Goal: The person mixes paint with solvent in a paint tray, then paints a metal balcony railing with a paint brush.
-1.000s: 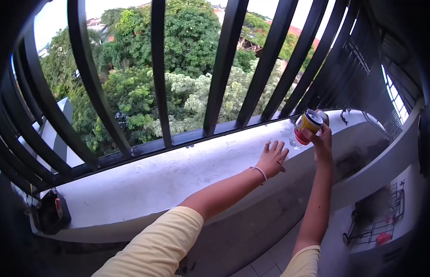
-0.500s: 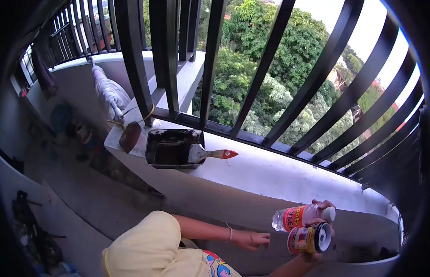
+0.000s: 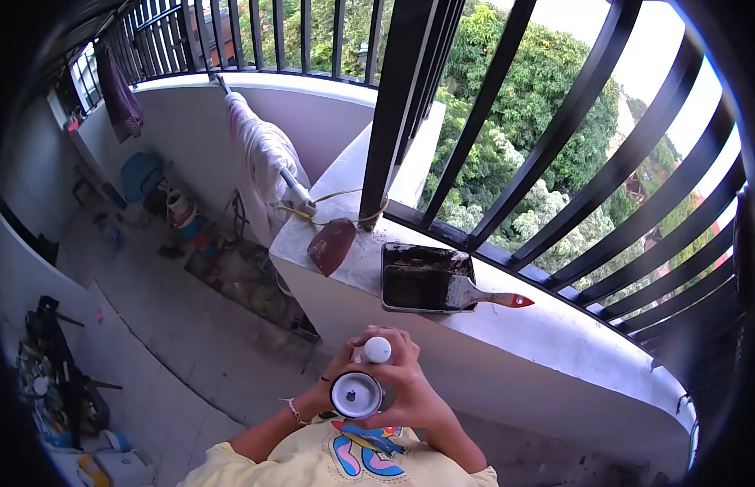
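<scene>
Close to the chest, my right hand [image 3: 406, 381] wraps round a small paint can [image 3: 357, 395] and a clear bottle with a white cap [image 3: 378, 350]. My left hand [image 3: 333, 377] is closed against the left side of the same two containers. The can's round top faces up, with a dark spot at its centre. On the white ledge above the hands lies a black tray [image 3: 418, 272] with dark paint residue. A brush [image 3: 483, 295] rests across the tray's right side, its red-tipped handle pointing right.
A brown-red scraper-like piece [image 3: 331, 246] lies on the ledge [image 3: 556, 345] left of the tray. Black railing bars [image 3: 483, 114] rise behind it. White cloth [image 3: 264, 150] hangs on a pole. Clutter [image 3: 57, 390] stands at lower left, beside a blue chair [image 3: 140, 176] further back.
The bottle and can have moved left, in front of the chest, and are now seen from above. My left hand has come onto them. The view has shifted left, so the tray appears further right.
</scene>
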The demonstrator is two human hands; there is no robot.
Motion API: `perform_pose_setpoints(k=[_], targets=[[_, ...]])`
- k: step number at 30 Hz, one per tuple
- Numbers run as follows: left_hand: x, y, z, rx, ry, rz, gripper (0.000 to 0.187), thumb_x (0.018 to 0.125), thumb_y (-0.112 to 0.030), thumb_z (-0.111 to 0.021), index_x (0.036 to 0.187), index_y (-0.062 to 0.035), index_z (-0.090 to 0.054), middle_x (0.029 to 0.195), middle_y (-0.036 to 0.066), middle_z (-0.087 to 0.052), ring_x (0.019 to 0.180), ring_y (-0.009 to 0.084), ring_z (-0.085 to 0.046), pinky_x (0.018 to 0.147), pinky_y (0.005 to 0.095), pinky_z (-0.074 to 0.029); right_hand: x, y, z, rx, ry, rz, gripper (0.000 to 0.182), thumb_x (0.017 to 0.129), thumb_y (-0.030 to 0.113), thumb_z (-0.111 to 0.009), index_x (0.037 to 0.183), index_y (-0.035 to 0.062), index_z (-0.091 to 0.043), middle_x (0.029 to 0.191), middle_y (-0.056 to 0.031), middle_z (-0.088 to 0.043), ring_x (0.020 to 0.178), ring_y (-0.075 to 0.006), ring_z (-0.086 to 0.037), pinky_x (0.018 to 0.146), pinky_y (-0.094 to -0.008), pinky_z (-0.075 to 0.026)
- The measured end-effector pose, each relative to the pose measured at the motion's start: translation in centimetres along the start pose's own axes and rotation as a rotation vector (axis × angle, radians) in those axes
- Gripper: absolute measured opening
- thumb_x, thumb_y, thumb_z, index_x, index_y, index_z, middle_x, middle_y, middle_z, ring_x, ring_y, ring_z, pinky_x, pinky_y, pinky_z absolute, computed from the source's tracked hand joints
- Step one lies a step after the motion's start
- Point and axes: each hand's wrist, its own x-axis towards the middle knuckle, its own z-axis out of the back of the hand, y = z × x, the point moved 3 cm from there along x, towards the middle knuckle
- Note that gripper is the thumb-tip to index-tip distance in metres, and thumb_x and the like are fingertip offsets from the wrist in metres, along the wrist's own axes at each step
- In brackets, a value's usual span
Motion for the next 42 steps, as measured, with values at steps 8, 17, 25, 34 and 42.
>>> perform_pose_setpoints(k=[8,17,25,34,42], targets=[[-0.8,0.2,5.3,0.061,-0.467,0.211,0.068,0.075,-0.029,-0.090,0.128,-0.0043,-0.056,0.117,0.011,-0.068,0.108,0.0242,-0.068,0.093,0.0376,-0.054,1.6,0.7,2.2,0.165,-0.205,-0.018,0.065,0.056,0.031,-0.095,0.117,0.0187,-0.075,0.147,-0.0146,-0.043,0.140,-0.0373,-0.042,0.107,-0.0582,-0.033],[4.8,0.5,8.7,0.314,-0.678,0.116,0.065,0.075,-0.034,-0.090,0.119,-0.0010,-0.056,0.107,0.017,-0.068,0.097,0.0334,-0.069,0.085,0.0426,-0.054,-2.2,2.3,5.6,0.041,-0.167,-0.123,0.060,0.061,0.019,-0.094,0.116,0.0051,-0.072,0.106,-0.0080,-0.064,0.099,-0.0236,-0.065,0.089,-0.0346,-0.050],[10.4,2.1,7.2,0.895,-0.697,0.050,0.068,0.074,-0.037,-0.090,0.124,-0.0062,-0.056,0.104,0.010,-0.067,0.109,0.0317,-0.058,0.093,0.0473,-0.041,-6.8,3.0,8.2,0.003,-0.350,-0.234,0.061,0.062,0.016,-0.092,0.118,0.0030,-0.070,0.106,-0.0064,-0.063,0.102,-0.0201,-0.064,0.091,-0.0328,-0.049],[8.0,1.4,5.2,0.789,-0.823,0.034,0.086,0.079,-0.023,-0.086,0.145,-0.0007,-0.036,0.139,0.019,-0.044,0.123,0.0332,-0.049,0.101,0.0465,-0.039,-10.7,0.0,8.3,0.209,-0.483,-0.274,0.057,0.068,0.017,-0.090,0.117,0.0032,-0.064,0.106,-0.0077,-0.070,0.103,-0.0181,-0.067,0.093,-0.0326,-0.051],[6.3,-8.0,0.8,0.590,-0.310,-0.179,0.045,0.089,-0.012,-0.074,0.131,-0.0075,-0.062,0.124,0.008,-0.058,0.114,0.0266,-0.056,0.105,0.0401,-0.036,-8.5,-2.8,6.0,0.132,-0.341,-0.238,0.059,0.067,0.015,-0.089,0.119,0.0035,-0.063,0.109,-0.0077,-0.071,0.104,-0.0173,-0.067,0.094,-0.0321,-0.051]])
